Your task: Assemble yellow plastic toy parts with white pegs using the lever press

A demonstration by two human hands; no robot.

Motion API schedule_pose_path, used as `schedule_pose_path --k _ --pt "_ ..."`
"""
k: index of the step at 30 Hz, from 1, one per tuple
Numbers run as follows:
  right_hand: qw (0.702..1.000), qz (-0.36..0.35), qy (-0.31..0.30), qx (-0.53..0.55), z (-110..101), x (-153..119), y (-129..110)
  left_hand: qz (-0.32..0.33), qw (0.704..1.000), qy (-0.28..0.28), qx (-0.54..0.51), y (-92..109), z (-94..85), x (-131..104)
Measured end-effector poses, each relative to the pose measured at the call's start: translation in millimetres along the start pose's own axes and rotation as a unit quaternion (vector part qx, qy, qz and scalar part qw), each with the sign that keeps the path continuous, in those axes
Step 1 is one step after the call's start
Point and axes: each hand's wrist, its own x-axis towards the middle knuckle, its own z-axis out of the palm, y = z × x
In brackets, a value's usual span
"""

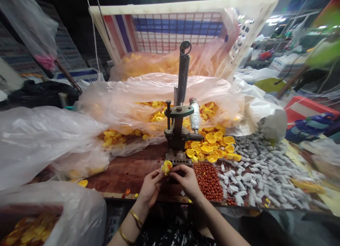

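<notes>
Just in front of a small hand press [177, 132], a yellow plastic cup-like piece [167, 167] with a reddish spot is held up between my hands. My left hand [152, 186] pinches it from the left, and a thin pale stick or pin shows by those fingertips. From the right, the closed thumb and fingers of my right hand [187, 180] meet the piece's edge; any smaller part between them is hidden. The press has a tall spring, a handle wrapped in silvery material and a base block with a row of holes, just behind the piece.
Right of the press lie loose yellow cups [212, 143], a tray of small red-brown beads [208, 182] and many grey blocks with thin pins [255, 168]. Plastic bags of yellow pieces [159, 85] lie behind and left. A white crate [183, 9] stands tilted at the back.
</notes>
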Motion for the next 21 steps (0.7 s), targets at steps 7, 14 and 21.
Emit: schedule_pose_path --k 7,14,21 --pt "0.958 -0.135 -0.012 -0.253 -7.5 16.7 8.7 0.016 0.992 -0.044 0.119 13.0 -4.8 15.7" --pt "0.852 -0.135 0.118 -0.492 -39.0 42.4 4.7 0.193 0.93 -0.06 0.306 11.9 6.1 72.7" --pt "0.909 -0.207 0.284 -0.223 -101.7 132.0 -95.7 0.224 0.903 -0.127 0.345 13.7 11.9 74.4"
